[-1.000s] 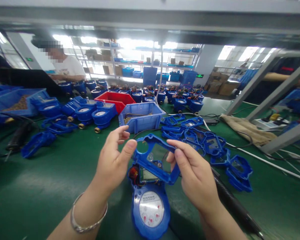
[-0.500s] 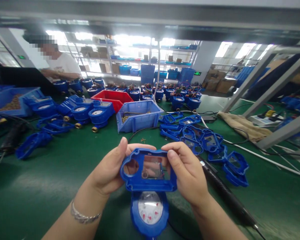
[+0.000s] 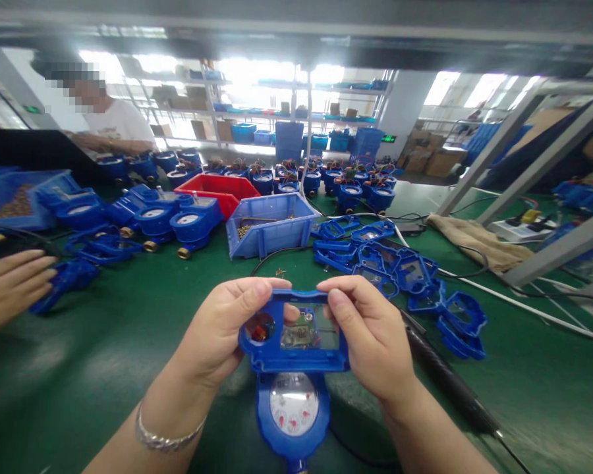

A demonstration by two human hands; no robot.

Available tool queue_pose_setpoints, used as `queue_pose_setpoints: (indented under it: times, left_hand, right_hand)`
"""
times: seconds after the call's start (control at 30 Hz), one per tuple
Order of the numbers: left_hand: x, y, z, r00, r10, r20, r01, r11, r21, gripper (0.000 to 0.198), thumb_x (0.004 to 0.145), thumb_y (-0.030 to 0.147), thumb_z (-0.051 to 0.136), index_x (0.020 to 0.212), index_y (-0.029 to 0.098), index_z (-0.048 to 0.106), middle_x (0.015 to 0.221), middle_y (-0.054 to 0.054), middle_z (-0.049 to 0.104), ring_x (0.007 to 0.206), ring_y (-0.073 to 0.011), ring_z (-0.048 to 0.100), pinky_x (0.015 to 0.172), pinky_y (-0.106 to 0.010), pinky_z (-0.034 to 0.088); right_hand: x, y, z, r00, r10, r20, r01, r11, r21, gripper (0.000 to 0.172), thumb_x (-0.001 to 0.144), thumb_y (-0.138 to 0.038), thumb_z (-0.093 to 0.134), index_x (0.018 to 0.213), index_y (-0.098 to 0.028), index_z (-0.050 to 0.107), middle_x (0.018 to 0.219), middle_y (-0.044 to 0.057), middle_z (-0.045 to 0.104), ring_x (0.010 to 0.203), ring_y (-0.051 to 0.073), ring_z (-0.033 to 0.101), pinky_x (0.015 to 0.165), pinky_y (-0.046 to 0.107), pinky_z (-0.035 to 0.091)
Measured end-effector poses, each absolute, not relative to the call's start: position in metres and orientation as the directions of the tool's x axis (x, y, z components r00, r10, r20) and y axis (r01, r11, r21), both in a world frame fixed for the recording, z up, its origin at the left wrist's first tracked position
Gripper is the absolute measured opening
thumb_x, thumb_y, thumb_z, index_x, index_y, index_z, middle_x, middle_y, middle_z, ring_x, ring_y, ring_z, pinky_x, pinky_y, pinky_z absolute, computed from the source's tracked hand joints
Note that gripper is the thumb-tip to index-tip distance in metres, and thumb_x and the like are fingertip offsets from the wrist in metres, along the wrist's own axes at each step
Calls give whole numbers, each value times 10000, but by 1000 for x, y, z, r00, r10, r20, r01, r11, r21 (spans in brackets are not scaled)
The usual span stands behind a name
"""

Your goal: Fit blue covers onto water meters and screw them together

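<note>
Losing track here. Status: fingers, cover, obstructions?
Left fingers, right fingers on cover. Cover over meter, contact unclear. Another person's hand far left, apart from cover.

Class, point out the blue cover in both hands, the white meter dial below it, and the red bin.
Blue cover [image 3: 299, 362], head view: its lower edge.
White meter dial [image 3: 294, 407], head view: middle of its face.
Red bin [image 3: 230, 204], head view: its wall.

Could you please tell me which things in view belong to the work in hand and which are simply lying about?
Seems part of the job:
blue cover, held by the left hand and right hand
blue meter, partly hidden by the cover

Seems just lying about:
black cylindrical tool, unheld
loose blue covers, unheld
red bin, farther back
beige cloth, at the right
</note>
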State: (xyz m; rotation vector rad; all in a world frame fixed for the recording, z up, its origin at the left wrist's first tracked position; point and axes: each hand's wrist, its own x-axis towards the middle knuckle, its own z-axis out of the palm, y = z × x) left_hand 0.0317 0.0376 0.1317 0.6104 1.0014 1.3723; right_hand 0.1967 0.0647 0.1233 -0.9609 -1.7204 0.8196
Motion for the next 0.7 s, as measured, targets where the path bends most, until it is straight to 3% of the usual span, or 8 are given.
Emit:
queue_pose_setpoints:
  times: [0.1,0.2,0.27,0.33,0.4,0.47,0.53,0.7]
  left_hand:
    - [34,37,132,-131,957,-260,-508,160,846,429,453,404,859,731,112,713,537,-92,682,413,-139,590,375,-179,442]
    - [31,44,127,-176,962,-208,-486,99,868,393,525,425,818,766,138,698,546,-19,630,417,-93,538,369,-155,402]
    - [20,55,119,-359,931,-59,-409,-100,907,278,599,366,781,740,148,682,553,28,574,464,-66,518,456,-159,447]
    - [5,68,109,-608,777,163,-178,-334,926,186,618,248,766,760,163,680,592,41,576,547,-67,538,622,-184,498]
    - [-10,77,102,-685,668,291,19,-382,924,444,591,149,771,1015,214,658,833,6,662,792,-121,618,775,-230,500]
    - [-17,78,100,-667,662,341,79,-393,916,643,589,134,777,1186,262,575,1161,-36,624,1091,-186,566,878,-275,473]
    - [-14,70,104,-570,741,354,76,-381,921,532,678,245,744,1186,249,588,1256,-61,588,1185,-224,515,900,-298,460]
    - [19,40,122,-223,923,315,239,-262,935,374,737,427,680,1030,195,701,889,-62,720,794,-208,640,685,-260,485]
  right_hand:
    - [196,66,121,-226,889,399,239,448,-861,191,897,-304,475,912,-211,641,595,-19,529,507,109,490,481,223,398]
    - [195,69,120,-238,890,388,246,442,-863,190,896,-302,474,901,-209,640,591,-21,521,504,105,481,462,217,377]
    - [195,70,121,-234,890,392,250,445,-860,186,894,-297,477,893,-207,640,595,-22,522,514,106,487,475,221,380]
    - [197,72,121,-205,891,405,249,447,-859,177,890,-294,485,886,-202,637,605,-23,529,520,104,489,494,226,386]
    - [199,75,122,-141,896,421,229,443,-867,164,888,-291,495,890,-198,629,613,-26,535,526,100,490,504,226,388]
    - [200,77,122,-55,902,428,201,430,-880,154,886,-295,505,896,-195,621,623,-27,537,536,99,494,506,224,391]
    - [199,78,121,6,901,434,180,426,-887,156,886,-307,512,903,-196,620,646,-22,545,563,104,514,514,226,404]
    - [194,70,117,21,867,498,140,491,-860,147,887,-328,535,934,-223,626,719,-10,580,616,112,554,558,238,444]
